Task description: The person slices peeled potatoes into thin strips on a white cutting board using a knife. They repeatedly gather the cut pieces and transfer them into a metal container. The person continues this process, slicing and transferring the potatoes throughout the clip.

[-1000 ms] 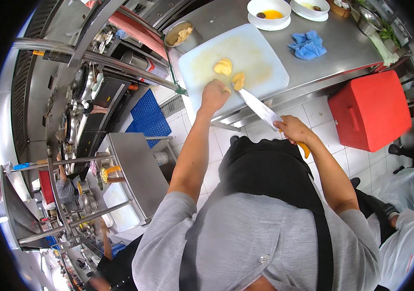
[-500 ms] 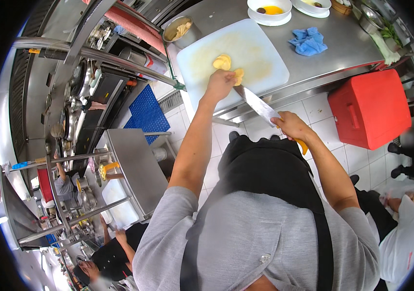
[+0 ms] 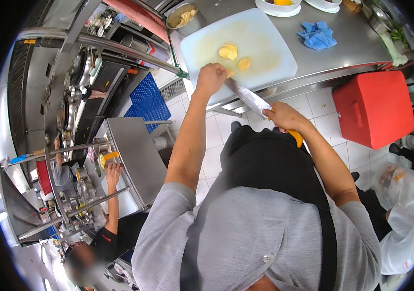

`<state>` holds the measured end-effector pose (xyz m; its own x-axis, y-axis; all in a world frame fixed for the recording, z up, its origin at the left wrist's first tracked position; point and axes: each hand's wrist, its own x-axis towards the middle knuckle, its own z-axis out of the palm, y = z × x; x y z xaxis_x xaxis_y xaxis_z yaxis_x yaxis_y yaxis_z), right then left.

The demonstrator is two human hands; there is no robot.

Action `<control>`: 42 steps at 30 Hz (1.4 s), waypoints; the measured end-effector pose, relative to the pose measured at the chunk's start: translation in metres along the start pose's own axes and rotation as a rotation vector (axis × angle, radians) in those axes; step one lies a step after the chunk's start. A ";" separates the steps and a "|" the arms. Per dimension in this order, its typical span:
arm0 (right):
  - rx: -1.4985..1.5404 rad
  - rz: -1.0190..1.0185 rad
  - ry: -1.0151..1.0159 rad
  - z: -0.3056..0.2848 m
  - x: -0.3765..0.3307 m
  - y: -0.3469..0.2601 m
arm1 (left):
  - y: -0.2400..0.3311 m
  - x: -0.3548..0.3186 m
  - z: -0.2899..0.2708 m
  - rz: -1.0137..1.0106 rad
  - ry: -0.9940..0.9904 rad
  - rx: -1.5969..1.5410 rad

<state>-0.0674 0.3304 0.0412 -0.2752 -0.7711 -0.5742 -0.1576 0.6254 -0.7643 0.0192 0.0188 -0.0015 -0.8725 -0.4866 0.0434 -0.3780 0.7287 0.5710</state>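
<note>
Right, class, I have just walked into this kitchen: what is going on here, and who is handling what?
A person stands at a steel counter, cutting yellow food on a white cutting board. The left hand rests on a small yellow piece at the board's near edge. The right hand has its grip on a yellow-handled knife, blade angled toward that piece. Two more yellow pieces lie further up the board. A blue cloth lies beside the board, and a red box stands below the counter.
</note>
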 end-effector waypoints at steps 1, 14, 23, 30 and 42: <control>0.012 0.022 -0.015 -0.003 -0.003 0.001 | 0.000 0.000 0.002 0.008 0.006 -0.021; 0.073 0.124 0.228 -0.035 -0.070 0.031 | -0.001 -0.010 -0.001 0.086 0.022 0.095; 0.175 0.101 0.408 -0.030 -0.047 0.059 | 0.055 0.012 0.033 0.133 0.056 0.179; 0.292 0.096 0.398 -0.029 -0.019 0.065 | 0.074 0.006 0.051 0.230 -0.012 0.078; 0.337 0.086 0.337 -0.028 -0.004 0.050 | 0.074 -0.029 0.076 0.340 -0.117 0.335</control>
<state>-0.1010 0.3685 0.0138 -0.5748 -0.6018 -0.5545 0.1795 0.5684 -0.8029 -0.0074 0.1233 -0.0226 -0.9854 -0.1513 0.0782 -0.1281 0.9610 0.2451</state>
